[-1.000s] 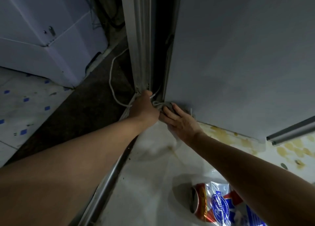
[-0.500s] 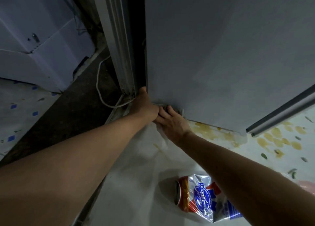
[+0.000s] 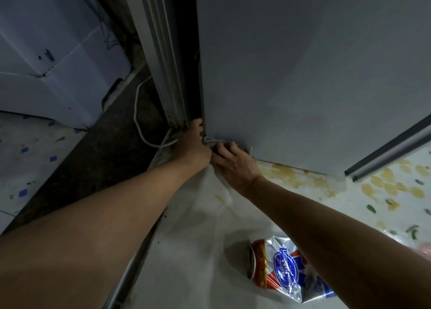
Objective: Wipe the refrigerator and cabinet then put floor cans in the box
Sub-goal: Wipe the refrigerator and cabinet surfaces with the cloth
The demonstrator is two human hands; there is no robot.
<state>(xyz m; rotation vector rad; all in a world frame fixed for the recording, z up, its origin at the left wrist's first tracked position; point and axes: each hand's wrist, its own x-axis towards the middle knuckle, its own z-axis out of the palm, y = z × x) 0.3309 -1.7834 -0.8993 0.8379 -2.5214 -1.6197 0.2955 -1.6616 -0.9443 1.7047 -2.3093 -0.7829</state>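
Observation:
A tall grey refrigerator side panel [image 3: 303,75] fills the upper right. At its bottom left corner, my right hand [image 3: 233,164] presses a grey cloth [image 3: 245,148] against the panel's lower edge; only a bit of cloth shows past the fingers. Touching it from the left, my left hand [image 3: 193,147] grips at the same corner, thumb up along the panel's edge; what it holds is hidden. A red can [image 3: 258,265] lies on its side on the floor near the bottom, partly under a crumpled foil wrapper [image 3: 291,273].
A white cabinet [image 3: 58,75] stands at the upper left. A white cable [image 3: 137,119] loops over the dark floor strip beside a metal door frame [image 3: 161,52]. A metal rail [image 3: 384,152] juts out at the right. Yellow stains [image 3: 303,178] mark the floor.
The view shifted slightly; both hands stay at the panel's bottom corner, with the right hand's fingers curling a little over the cloth.

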